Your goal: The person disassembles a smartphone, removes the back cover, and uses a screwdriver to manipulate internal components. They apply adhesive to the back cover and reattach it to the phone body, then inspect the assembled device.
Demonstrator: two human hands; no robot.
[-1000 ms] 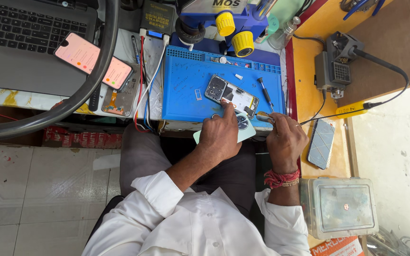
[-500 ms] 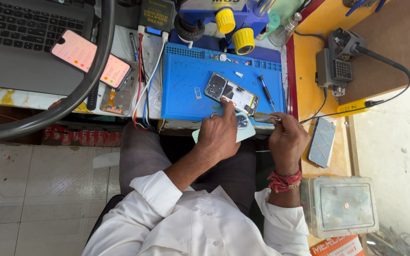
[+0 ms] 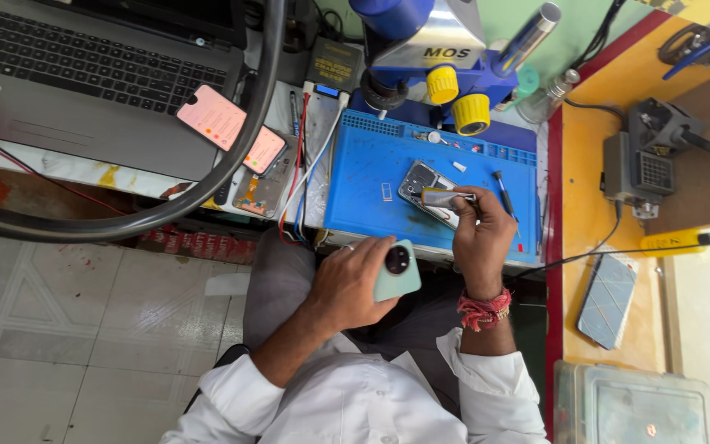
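My left hand (image 3: 347, 284) was closed around a pale green phone back cover (image 3: 397, 270) with a round camera ring, held over my lap just below the edge of the surface (image 3: 125, 168). My right hand (image 3: 480, 238) was beside it and a little further forward, fingers pinched on thin tweezers (image 3: 454, 197) that touched the opened phone (image 3: 427, 187) lying on the blue work mat (image 3: 371, 177) just ahead of that hand. A small screwdriver (image 3: 503, 191) lay on the mat right of the fingers. A pink-screened phone (image 3: 232, 127) rested well off to the left, near the laptop (image 3: 100, 78).
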